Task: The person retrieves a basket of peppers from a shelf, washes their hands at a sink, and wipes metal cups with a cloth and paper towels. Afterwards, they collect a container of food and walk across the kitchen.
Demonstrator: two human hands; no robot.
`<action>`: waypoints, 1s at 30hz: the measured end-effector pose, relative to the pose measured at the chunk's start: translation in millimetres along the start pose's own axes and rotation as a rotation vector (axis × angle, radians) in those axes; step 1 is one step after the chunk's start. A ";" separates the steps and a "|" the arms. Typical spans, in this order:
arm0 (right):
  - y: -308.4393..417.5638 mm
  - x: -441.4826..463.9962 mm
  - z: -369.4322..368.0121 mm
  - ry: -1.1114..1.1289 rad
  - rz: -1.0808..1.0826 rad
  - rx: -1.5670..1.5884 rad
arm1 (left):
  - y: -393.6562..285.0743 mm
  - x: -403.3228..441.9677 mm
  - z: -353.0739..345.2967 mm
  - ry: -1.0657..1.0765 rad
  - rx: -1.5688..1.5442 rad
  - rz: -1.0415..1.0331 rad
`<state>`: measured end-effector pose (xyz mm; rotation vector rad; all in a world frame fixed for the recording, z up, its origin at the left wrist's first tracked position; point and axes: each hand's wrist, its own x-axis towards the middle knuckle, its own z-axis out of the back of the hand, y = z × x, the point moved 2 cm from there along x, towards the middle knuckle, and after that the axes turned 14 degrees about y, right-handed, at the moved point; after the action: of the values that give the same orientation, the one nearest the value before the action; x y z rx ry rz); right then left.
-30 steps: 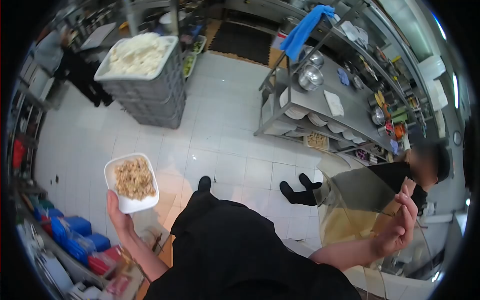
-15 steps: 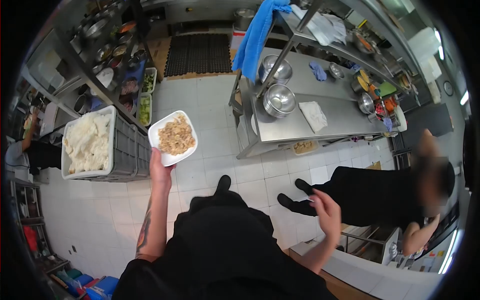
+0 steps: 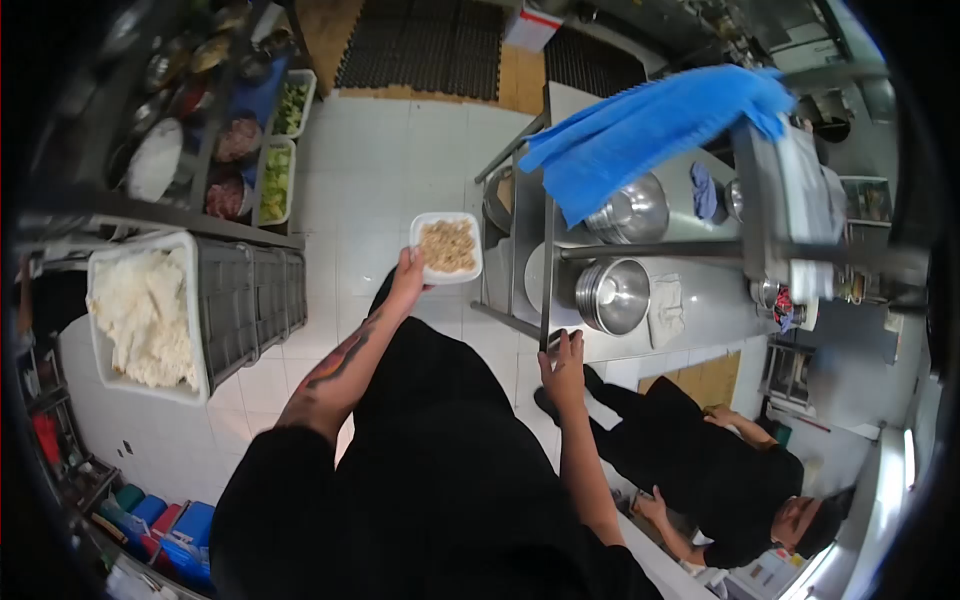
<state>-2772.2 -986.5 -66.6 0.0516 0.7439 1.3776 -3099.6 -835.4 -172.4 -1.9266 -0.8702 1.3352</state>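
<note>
A white square dish [image 3: 422, 222] with chopped, light-brown food [image 3: 449, 246] in it is held out in front of me. My left hand [image 3: 409, 272] grips it by its near left edge, thumb on the rim, the other fingers partly hidden beneath. My right hand [image 3: 565, 375] carries nothing; its fingers are stretched out at the near corner of the steel table [image 3: 625, 342]. Whether the fingertips touch the table cannot be made out. Close to that hand stands a stack of steel bowls [image 3: 613, 297] on the table, beside a folded white cloth [image 3: 668, 312].
A blue cloth [image 3: 650, 140] hangs over the upper rail. On the left, a white tub [image 3: 201, 330] of white food sits on grey crates [image 3: 250, 300]. Containers of greens [image 3: 277, 182] stand by the left counter. A person in black [image 3: 690, 450] stands close on the right.
I have moved forward, so the steel table and blue cloth appear nearer. The dish has shifted right in view. My right hand has reached forward to the table corner, its fingers straightened.
</note>
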 end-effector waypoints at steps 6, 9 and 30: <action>13.3 1.5 -17.7 0.031 -0.168 -0.091 | 71.7 197.2 -24.7 0.089 -0.065 0.140; 21.7 8.1 -19.3 0.061 -0.279 -0.041 | 60.8 244.8 -40.5 0.108 0.085 0.116; 74.7 24.7 -1.9 0.113 -0.518 0.192 | 112.0 349.4 -152.2 0.015 0.667 0.205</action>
<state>-2837.5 -948.0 -45.6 -0.0652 0.9079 0.8192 -2843.1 -639.5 -403.9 -1.5114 -0.1680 1.4846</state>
